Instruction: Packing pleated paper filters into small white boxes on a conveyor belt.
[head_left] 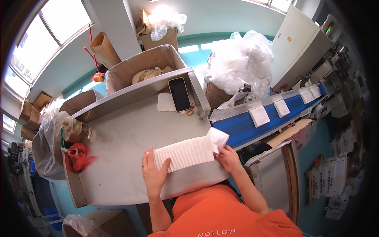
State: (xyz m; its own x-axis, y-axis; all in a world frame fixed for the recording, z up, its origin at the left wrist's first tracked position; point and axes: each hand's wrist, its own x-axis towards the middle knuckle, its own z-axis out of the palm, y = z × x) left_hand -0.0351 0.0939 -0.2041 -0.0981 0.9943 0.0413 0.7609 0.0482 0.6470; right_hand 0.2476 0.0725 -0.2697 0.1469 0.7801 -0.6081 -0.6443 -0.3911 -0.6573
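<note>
Pale teal floor and sunlit windows surround a grey metal worktable [118, 158] with raised edges along its left and far sides. Across it, near the person and right of centre, lies a row of folded white pieces [185, 153], packed closely together and standing on edge like cards in a file. The left hand [155, 173] cups the row's left end, fingers and thumb spread apart rather than clenched; its placement appears to brace the row, so the pieces do not lean or slide. At the right end, the right hand [229, 158] pinches a single white folded piece [218, 138] by its near corner, probably to leave most of it free of the fingers. Whether that piece touches the row is hard to tell.

Just right of the table runs a blue conveyor belt [241, 130], carrying more white pieces [259, 116] spaced out singly; its closeness presumably keeps them within the right arm's reach. A dark phone [179, 94] (partly covering a white sheet [165, 102]) lies by the far edge, seemingly out of the hands' way. At the far left sits a red bag [77, 156], well apart from both hands.
</note>
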